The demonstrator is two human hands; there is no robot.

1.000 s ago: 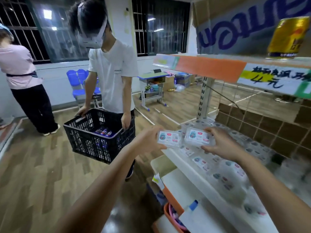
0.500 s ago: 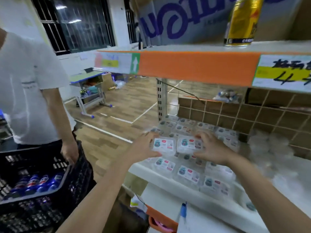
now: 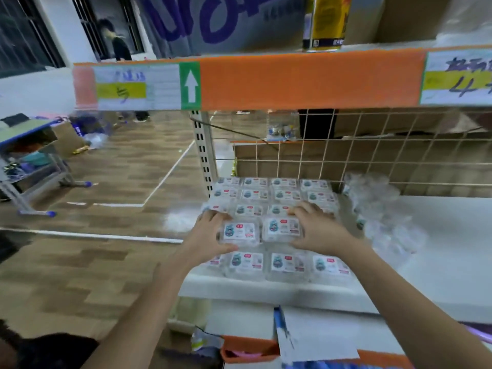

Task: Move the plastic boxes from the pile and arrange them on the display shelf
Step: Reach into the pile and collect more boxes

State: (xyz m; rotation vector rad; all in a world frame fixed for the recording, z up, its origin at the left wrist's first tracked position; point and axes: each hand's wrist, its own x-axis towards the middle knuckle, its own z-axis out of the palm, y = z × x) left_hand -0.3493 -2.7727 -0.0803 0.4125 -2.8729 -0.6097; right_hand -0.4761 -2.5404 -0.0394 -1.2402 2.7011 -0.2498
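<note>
1. At the far left stands a blue-edged desk (image 3: 25,134) on a wood-pattern floor (image 3: 87,262) marked with white tape lines (image 3: 170,169).
2. A price label (image 3: 135,86) with a yellow band sits on the left end of the upper shelf's orange edge strip (image 3: 306,81), next to a green tag with a white arrow (image 3: 190,86).
3. The left hand (image 3: 206,235) grips the left side of a clear plastic box (image 3: 239,231), fingers curled over its far edge and thumb on its near edge.
4. That box lies on the white display shelf (image 3: 266,290), in the open row between the rows of arranged boxes (image 3: 274,194) behind and the front row (image 3: 282,262) nearer the shelf's lip.
5. Touching it on the right is a second plastic box (image 3: 283,229), also in that row.
6. The right hand (image 3: 319,230) holds this second box from its right side, fingers curled over the far edge and thumb along the near corner.
7. A yellow can (image 3: 326,22) stands on the upper shelf above, before a cardboard carton with purple lettering (image 3: 213,20).
8. A wire grid (image 3: 386,150) forms the shelf's back.
9. To the right of the arranged boxes lies the blurred pile of plastic boxes (image 3: 386,217), resting on the same shelf.
10. At the far right, a second handwritten price label (image 3: 458,75) covers the strip's end.
</note>
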